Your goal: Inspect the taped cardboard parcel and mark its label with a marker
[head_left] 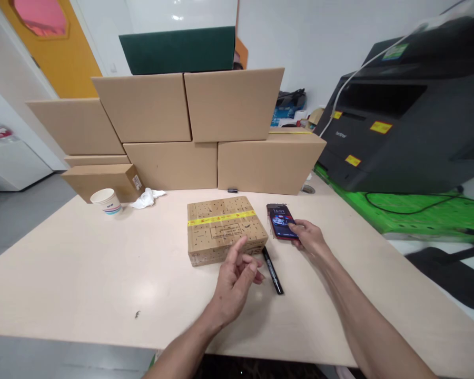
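Note:
My right hand [308, 235] grips the near end of a smartphone [283, 221], thumb on its lit screen, which reads 16:01. The phone is at or just above the tabletop, right of a small cardboard box [217, 216] with yellow tape across its top. In front of that box, my left hand [237, 281] hovers with fingers apart and slightly curled, holding nothing. Its index finger overlaps the box's near edge; whether it touches, I cannot tell. A black marker [273, 272] lies between my hands, its far end by the box's near right corner.
Stacked cardboard boxes [169, 166] and a dark green box [181, 51] line the table's [75, 273] back. At left stand a paper cup [106, 201] and a crumpled tissue [147, 198]. A small black cap-like piece [233, 190] lies behind the taped box. A printer [406, 116] stands at right.

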`<state>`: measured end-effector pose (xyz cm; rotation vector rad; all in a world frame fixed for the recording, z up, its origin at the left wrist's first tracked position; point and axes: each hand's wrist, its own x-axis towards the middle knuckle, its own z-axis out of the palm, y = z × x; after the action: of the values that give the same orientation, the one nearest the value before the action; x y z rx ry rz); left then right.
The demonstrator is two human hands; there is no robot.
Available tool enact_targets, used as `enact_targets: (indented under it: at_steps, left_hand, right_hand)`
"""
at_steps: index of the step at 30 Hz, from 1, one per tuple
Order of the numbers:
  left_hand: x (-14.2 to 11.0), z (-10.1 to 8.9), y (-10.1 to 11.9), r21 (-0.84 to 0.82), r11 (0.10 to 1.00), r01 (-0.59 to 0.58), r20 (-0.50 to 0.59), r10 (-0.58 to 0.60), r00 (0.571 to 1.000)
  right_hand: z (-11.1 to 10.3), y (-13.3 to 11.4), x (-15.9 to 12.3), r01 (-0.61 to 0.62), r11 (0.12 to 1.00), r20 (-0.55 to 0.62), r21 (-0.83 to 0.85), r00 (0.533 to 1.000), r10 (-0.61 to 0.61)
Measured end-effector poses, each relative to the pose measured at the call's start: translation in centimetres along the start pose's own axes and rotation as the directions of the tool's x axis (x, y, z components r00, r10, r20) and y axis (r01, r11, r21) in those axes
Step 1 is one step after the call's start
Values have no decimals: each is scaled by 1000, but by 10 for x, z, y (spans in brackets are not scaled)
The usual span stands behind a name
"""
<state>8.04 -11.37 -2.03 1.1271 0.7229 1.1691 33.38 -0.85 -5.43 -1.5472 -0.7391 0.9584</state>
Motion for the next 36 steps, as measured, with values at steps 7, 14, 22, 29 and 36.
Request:
enact_targets:
  at_steps: [7,14,22,29,36]
  left_hand:
    - [2,-1,4,3,1000,-14,-26,14,1000]
    - [-2,-13,7,22,998,-65,-76,67,995]
    - [-4,-44,43,70,977,-201,-180,211,961]
    - [1,-61,67,192,945,-266,-278,312,908]
    - [11,-76,72,351,896,-272,-429,412,804]
  right_hand:
    - [-13,-2,-4,-27,974,61,-224,997,41]
    - [-20,-7,-8,-5,908,59,-418,998,33]
    - [-10,-26,-51,249,721,171,-647,968,-181]
    - [26,-23,-92,491,344,515,-800,857,-25]
    - [45,-45,-43,425,436,373,-793,905,-204]
